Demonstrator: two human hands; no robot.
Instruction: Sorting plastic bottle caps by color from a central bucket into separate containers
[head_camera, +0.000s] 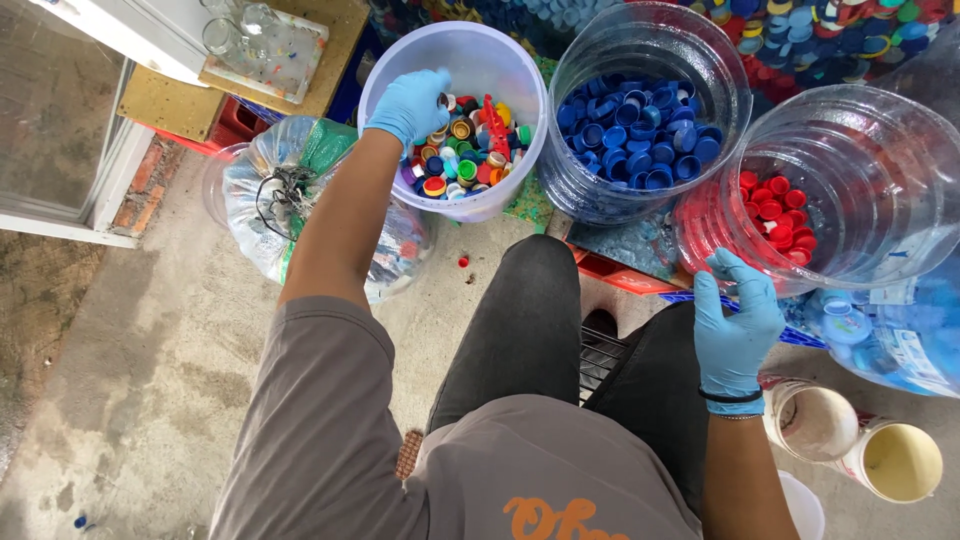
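Note:
My left hand (411, 103), in a blue glove, reaches into a translucent white bucket (390, 70) of mixed-colour bottle caps (470, 150), fingers curled over the caps; what it pinches is hidden. My right hand (735, 315), also gloved, rests against the lower rim of a clear tub (880, 170) that holds red caps (778, 212), its fingers bent with nothing visible in them. Between these two stands a clear tub (650, 40) with blue caps (640, 135).
A tied clear plastic bag (270, 190) of caps lies left of the white bucket. Two small pale cups (860, 440) sit at the lower right. A large heap of caps (820, 30) fills the back. My dark-trousered knees (530, 320) are below, over a concrete floor.

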